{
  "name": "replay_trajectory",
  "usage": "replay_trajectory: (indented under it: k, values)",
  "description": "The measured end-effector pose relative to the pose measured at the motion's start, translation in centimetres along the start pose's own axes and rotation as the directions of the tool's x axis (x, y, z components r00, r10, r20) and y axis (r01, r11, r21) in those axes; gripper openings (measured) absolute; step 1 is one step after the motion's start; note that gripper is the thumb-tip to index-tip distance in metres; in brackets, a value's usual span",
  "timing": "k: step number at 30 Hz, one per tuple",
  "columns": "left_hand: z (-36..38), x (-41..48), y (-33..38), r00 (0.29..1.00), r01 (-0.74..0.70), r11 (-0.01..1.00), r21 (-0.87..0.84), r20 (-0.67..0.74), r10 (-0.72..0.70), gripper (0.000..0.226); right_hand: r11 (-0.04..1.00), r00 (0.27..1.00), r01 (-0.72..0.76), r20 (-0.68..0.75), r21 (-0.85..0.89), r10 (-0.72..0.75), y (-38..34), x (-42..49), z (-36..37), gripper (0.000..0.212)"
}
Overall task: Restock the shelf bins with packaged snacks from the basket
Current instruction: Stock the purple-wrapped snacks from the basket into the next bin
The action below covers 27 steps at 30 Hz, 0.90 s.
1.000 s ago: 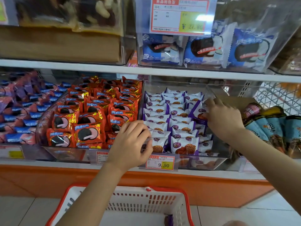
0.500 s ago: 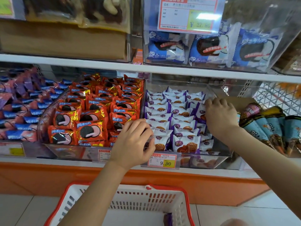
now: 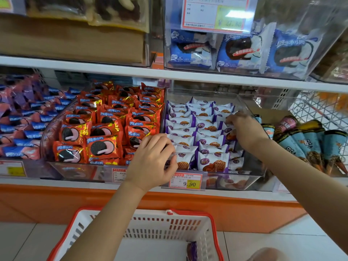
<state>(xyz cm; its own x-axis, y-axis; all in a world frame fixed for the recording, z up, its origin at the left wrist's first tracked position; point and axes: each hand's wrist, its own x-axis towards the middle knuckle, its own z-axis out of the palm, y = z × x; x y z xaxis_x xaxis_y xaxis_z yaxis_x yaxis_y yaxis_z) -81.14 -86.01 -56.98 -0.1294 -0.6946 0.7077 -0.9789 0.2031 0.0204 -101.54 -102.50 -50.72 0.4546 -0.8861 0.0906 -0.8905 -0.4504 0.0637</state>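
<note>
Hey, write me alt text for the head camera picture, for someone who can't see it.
The left hand and right hand, fingers curled, grip purple-and-white snack packets in a clear shelf bin. Red cookie packets fill the bin to its left, and a red-rimmed white basket sits below, with a purple packet visible inside.

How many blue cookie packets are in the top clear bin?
3 blue cookie packets: one left, one middle, one right; others may hide behind them.
</note>
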Motion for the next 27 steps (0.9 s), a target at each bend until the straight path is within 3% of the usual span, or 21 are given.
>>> replay_trajectory:
  k: [8, 12, 15, 17, 18, 21, 23, 27]
  values:
    - [-0.3, 0.0, 0.1, 1.0, 0.006, 1.0, -0.003, 0.011, -0.006, 0.024, 0.994, 0.995, 0.097, -0.013, 0.056, -0.096, 0.8, 0.2, 0.9, 0.055]
    - [-0.1, 0.0, 0.0, 1.0, 0.002, 1.0, -0.004, 0.016, -0.001, 0.024, 0.995, 0.996, 0.08, -0.04, 0.061, -0.077, 0.4, -1.3, 0.5, 0.06]
    - [-0.1, -0.1, 0.0, 1.0, 0.006, 1.0, -0.011, 0.03, -0.006, 0.025, 0.953, 0.988, 0.043, -0.155, 0.302, 0.005, 0.4, -3.2, 1.2, 0.045]
    - [0.0, -0.3, 0.1, 0.999, 0.016, 0.999, -0.034, 0.033, -0.015, 0.026, 0.881, 0.949, 0.147, -0.316, 0.45, 0.003, 0.7, -4.9, 2.0, 0.033]
    - [0.0, -0.6, 0.2, 0.999, 0.023, 0.999, -0.049, 0.032, -0.021, 0.027, 0.867, 0.917, 0.228, -0.398, 0.444, -0.038, 0.7, -5.9, 2.5, 0.027]
    - [0.2, -1.3, 0.6, 0.999, 0.039, 0.997, -0.066, 0.017, -0.038, 0.026, 0.862, 0.777, 0.457, -0.569, 0.218, -0.268, 0.1, -8.8, 4.1, 0.019]
    - [0.3, -1.6, 0.9, 0.999, 0.047, 0.998, -0.048, -0.007, -0.047, 0.024, 0.822, 0.707, 0.557, -0.587, 0.121, -0.393, -0.6, -10.1, 5.3, 0.02]
    - [-0.4, -3.3, 1.8, 0.992, 0.021, 0.999, -0.024, -0.126, -0.024, 0.023, 0.676, 0.631, 0.713, -0.589, 0.185, -0.505, -2.1, -12.2, 6.6, 0.02]
